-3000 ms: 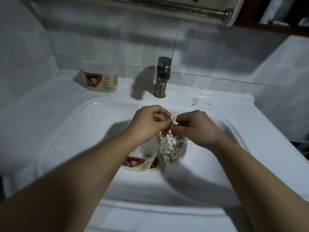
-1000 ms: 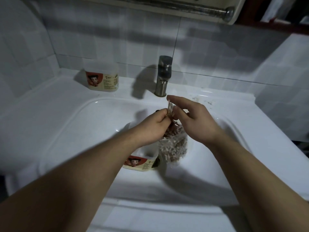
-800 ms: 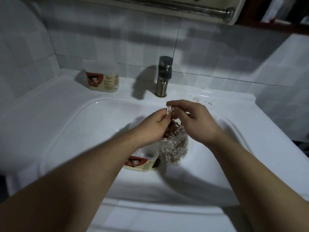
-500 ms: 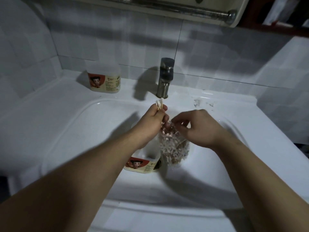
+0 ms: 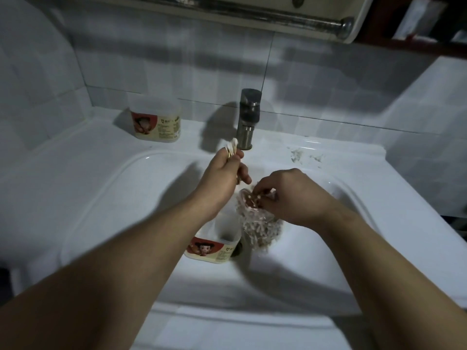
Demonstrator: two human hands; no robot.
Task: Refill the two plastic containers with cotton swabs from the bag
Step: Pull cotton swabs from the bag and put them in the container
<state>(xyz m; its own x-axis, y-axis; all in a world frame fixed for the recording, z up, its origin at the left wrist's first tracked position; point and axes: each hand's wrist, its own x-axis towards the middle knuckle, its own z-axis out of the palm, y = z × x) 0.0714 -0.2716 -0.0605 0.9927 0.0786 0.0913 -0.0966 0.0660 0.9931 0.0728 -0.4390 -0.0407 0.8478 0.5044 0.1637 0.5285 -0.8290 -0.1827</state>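
Sink [image 5: 75,173]: smooth glossy white glaze. Faucet [image 5: 249,117]: brushed metal, matt. Rail [image 5: 278,17]: dull metal. Wall tiles [image 5: 177,66]: smooth, semi-gloss. Basin container [image 5: 214,251], ledge container [image 5: 155,122]: translucent frosted plastic, printed labels. Bag [image 5: 260,226]: clear crinkled plastic film. Cotton swabs [image 5: 232,148]: fluffy white tips, pale wood-like sticks.

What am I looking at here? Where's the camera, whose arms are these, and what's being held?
There is no machine here. These are a person's two bare arms, filmed by one wide-angle camera worn on the head and looking down into a white sink. The left hand pinches a small bunch of cotton swabs, raised in front of the tap. The right hand grips the mouth of a clear bag full of swabs, down in the basin. Beside the bag, an open container with a cartoon label sits by the drain. A second container stands on the back ledge, left of the tap.
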